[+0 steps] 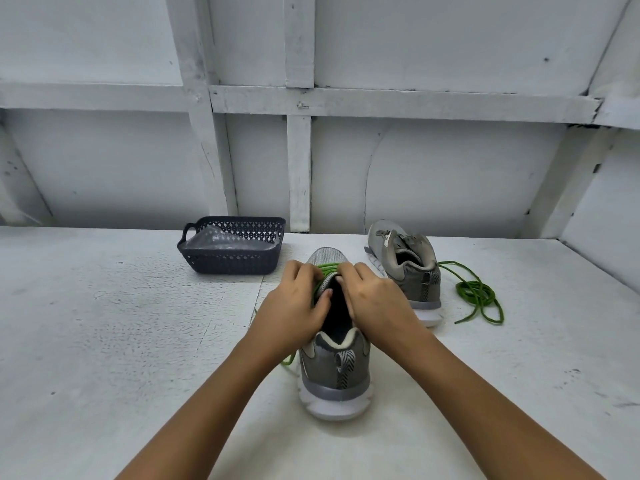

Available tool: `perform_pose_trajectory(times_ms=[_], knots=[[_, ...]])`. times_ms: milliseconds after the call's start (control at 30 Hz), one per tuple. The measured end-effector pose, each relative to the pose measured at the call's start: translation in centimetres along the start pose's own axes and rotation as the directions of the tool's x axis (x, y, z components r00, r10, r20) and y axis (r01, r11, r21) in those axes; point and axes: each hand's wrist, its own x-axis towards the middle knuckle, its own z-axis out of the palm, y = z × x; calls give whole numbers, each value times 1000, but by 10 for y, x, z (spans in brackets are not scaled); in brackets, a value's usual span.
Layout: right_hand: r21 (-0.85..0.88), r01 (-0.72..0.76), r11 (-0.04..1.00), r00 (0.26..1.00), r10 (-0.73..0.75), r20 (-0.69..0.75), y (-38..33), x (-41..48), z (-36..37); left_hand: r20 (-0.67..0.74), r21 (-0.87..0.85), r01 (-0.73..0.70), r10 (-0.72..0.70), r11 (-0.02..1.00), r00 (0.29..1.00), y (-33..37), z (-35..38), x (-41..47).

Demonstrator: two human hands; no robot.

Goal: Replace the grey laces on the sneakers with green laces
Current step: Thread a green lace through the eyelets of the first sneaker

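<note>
Mid-lacing on the near sneaker, parked heel-toward on the bench for straight reach into the eyelets. Pinching the green lace across the forefoot with the left hand, fingers curled round one run; seemingly pinching the other run with the right hand, fingers bent over the tongue for even tension. Waiting just beyond: the far sneaker, apparently laceless, with a spare green lace heaped loose beside its heel.

Single view: head-worn, wide-angle. Faces forward and down over the table, toward the white panelled wall filling the upper half of frame. Near sneaker close, lower centre. Wall rails slant near frame edges.
</note>
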Motion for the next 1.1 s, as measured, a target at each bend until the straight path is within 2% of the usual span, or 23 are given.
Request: perform_pose_trajectory(times_ms=[133, 233, 333, 400, 567, 667, 800, 833, 900, 967, 1033, 1100], knots=[[107, -159, 981, 987, 155, 50, -2, -3, -11, 82, -121, 84, -74, 989, 994, -4, -5, 3], [181, -311, 933, 943, 280, 178, 2, -1, -20, 66, -156, 66, -56, 986, 996, -3, -8, 2], [307, -372, 876, 912, 285, 294, 6, 4, -27, 25, -211, 56, -52, 976, 998, -5, -11, 2], [382, -411, 828, 894, 283, 348, 8, 6, -33, 46, -229, 62, -52, 972, 998, -5, -15, 4], [411, -478, 776, 865, 336, 372, 7, 16, -46, 70, -155, 23, -13, 988, 997, 0, -30, 14], [473, -604, 641, 793, 425, 437, 1, 29, -48, 115, -163, 11, 9, 986, 993, 4, -36, 19], [685, -694, 222, 703, 415, 577, -6, 47, -57, 200, -119, -1, 25, 993, 980, 13, -36, 27], [704, -692, 156, 695, 405, 594, -6, 50, -60, 231, -87, -9, 29, 996, 972, 15, -37, 30], [731, -678, 72, 696, 381, 608, -6, 50, -64, 290, -39, -21, 32, 999, 957, 18, -39, 34], [745, -667, 19, 704, 342, 622, -6, 46, -66, 338, -77, 30, -2, 997, 941, 16, -43, 38], [739, -674, 7, 704, 309, 639, -6, 40, -66, 406, -177, 147, -64, 973, 911, 13, -50, 42], [735, -677, 11, 703, 306, 643, -5, 35, -65, 514, -180, 215, -95, 960, 853, 9, -59, 45]])
